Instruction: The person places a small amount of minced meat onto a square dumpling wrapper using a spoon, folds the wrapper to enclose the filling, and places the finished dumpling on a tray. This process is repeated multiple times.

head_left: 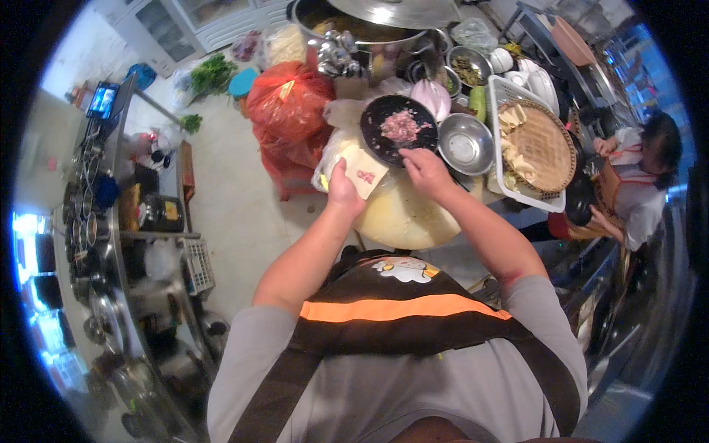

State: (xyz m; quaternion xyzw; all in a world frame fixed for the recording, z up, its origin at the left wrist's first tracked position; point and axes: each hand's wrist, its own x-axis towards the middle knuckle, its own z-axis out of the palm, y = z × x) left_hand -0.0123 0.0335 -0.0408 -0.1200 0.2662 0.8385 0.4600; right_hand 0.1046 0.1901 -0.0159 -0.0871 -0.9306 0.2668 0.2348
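My left hand [344, 191] holds a pale square dough wrapper [363, 166] with a small dab of pink minced meat [365, 176] on it. Over the near rim of a black bowl [376, 141] are the fingers of my right hand [429, 173]; whether they grip a small utensil is hidden. More minced meat [401, 126] lies in that bowl. Below both hands is a round, yellowish cutting board [407, 219]. A clear plastic bag [325, 158] sits behind the wrapper. Right of the black bowl stands a steel bowl [465, 143].
A white basket [501, 149] holds a woven bamboo tray [540, 147] with folded dumplings [515, 141] beside it. A large steel pot [363, 37] stands at the back, red plastic bags [288, 105] at left. Another person [637, 177] works at far right, holding a black bowl.
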